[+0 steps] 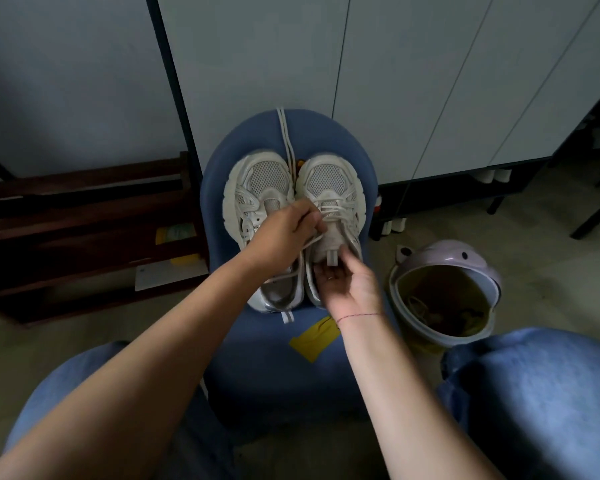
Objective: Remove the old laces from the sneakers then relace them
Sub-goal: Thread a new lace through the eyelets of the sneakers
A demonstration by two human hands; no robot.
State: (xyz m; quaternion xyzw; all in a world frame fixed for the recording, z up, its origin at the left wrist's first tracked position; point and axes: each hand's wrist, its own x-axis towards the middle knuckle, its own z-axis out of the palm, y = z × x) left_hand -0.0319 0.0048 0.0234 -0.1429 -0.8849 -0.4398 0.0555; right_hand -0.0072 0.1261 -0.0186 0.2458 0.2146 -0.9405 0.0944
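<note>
Both sneakers sit side by side, toes pointing away, on a blue padded stool (329, 133) between the person's knees. The left hand (284, 233) reaches across to the right sneaker (329, 181), its grip closed in a pinch on the lace (336, 207) near the lower eyelets. The right hand (347, 282) lies palm up at the shoe's opening, its grip curled round the end of the tongue to steady it. The left sneaker (257, 188) lies untouched, and how far it is laced I cannot tell.

The shoes look light and fairly soft: open mesh over the toes, smooth off-white overlays and a thick, lumpy foam sole that should stay put on the fabric seat. The lace is a pale, limp cord, likely easy to slide but apt to snag at the eyelets, so it is best pinched close to the eyelet and drawn out one crossing at a time, with the shoe held by the tongue or collar.

A loose lace (284, 133) runs from between the toes to the stool's far edge. A yellow paper scrap (312, 337) lies on the near part of the seat, and a bin (440, 252) with a lilac lid stands on the floor to the right
</note>
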